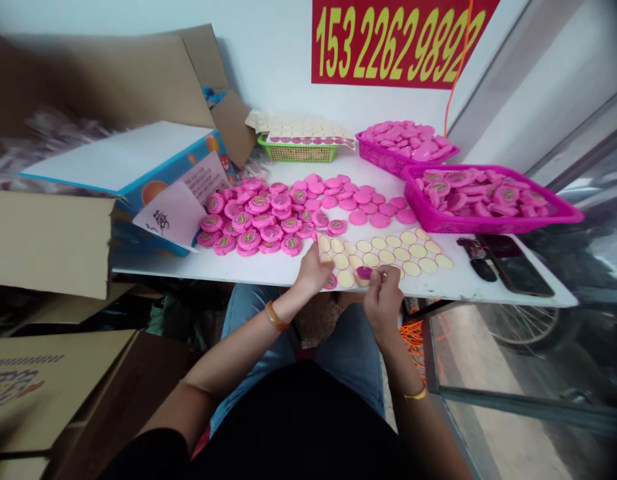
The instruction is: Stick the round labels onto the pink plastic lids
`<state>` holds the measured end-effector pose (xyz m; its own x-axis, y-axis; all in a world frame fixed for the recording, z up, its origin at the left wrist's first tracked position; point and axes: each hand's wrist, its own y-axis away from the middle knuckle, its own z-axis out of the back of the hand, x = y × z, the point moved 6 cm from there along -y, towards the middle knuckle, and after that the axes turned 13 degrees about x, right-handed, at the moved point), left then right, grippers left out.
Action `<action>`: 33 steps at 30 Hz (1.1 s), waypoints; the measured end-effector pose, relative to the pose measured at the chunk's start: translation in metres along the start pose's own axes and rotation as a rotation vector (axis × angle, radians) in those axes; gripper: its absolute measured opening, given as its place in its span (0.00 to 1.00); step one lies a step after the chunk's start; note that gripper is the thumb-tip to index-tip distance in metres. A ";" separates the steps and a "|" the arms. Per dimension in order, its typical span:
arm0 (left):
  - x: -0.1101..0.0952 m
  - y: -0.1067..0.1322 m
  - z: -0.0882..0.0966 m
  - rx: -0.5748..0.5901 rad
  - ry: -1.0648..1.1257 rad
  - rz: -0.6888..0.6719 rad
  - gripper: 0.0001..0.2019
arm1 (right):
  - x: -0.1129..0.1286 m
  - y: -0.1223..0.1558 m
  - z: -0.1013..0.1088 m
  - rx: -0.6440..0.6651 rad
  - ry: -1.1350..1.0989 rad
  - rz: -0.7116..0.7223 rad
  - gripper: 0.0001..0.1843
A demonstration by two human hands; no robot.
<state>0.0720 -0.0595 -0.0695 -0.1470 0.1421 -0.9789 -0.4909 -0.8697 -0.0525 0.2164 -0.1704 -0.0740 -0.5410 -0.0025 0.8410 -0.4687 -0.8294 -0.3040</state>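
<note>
Okay: right hand (383,297) was pinched closed on a pink disc (364,272), held just above the sheet of cream round labels (383,257). Left hand (312,270) lay open, resting on the sheet's left edge. Loose pink discs (268,217) were piled at 11 o'clock on the white table (238,270); magenta baskets (488,227) of discs sat at 1 o'clock.

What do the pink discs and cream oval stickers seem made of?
The pink discs look like moulded plastic: smooth, with a glossy sheen. The cream ovals seem matte paper, flat and thin, though that is hard to confirm.
</note>
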 end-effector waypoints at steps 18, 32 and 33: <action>-0.025 -0.204 0.047 0.174 -1.124 0.198 0.15 | -0.006 -0.062 -0.005 0.225 -0.991 -0.279 0.11; -0.054 -0.081 0.056 0.365 0.516 -0.021 0.08 | 0.004 -0.068 -0.011 0.271 -1.051 -0.310 0.07; -0.051 -0.070 0.056 0.366 0.565 -0.010 0.08 | 0.006 -0.068 -0.013 0.276 -1.050 -0.309 0.07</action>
<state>0.0655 0.0209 -0.0047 0.2823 -0.2069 -0.9368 -0.7641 -0.6389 -0.0891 0.2363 -0.1073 -0.0544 0.4873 -0.1361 0.8626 -0.2402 -0.9706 -0.0175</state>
